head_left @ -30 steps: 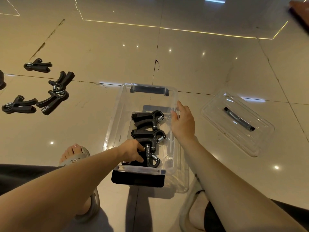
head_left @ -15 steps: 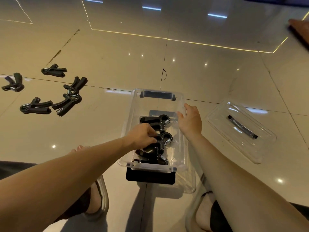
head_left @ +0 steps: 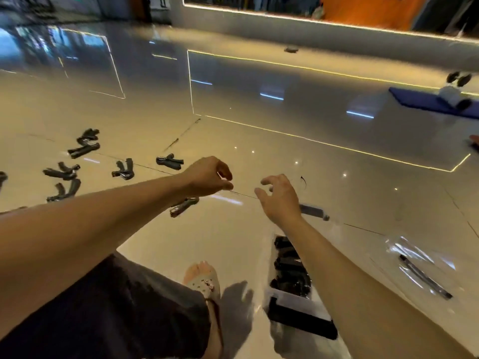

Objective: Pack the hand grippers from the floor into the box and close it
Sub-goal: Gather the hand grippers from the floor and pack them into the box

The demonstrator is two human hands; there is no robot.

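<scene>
The clear plastic box (head_left: 290,300) sits low in the frame, with several black hand grippers (head_left: 287,265) inside, partly hidden by my right forearm. My left hand (head_left: 207,177) hovers over the floor with fingers curled and nothing in it, just above a black hand gripper (head_left: 182,206) lying on the tiles. My right hand (head_left: 281,199) is raised past the box's far end, fingers spread and empty. Several more hand grippers (head_left: 124,169) lie scattered on the floor at left. The clear lid (head_left: 420,270) rests on the floor at right.
My bent leg in dark shorts and a sandalled foot (head_left: 203,279) are beside the box. A blue mat (head_left: 427,102) with a person's feet lies far right. A low lit wall runs along the back.
The view has swung up and left. My left hand left the box and reached out over a gripper on the floor. My right hand let go of the box's edge and lifted.
</scene>
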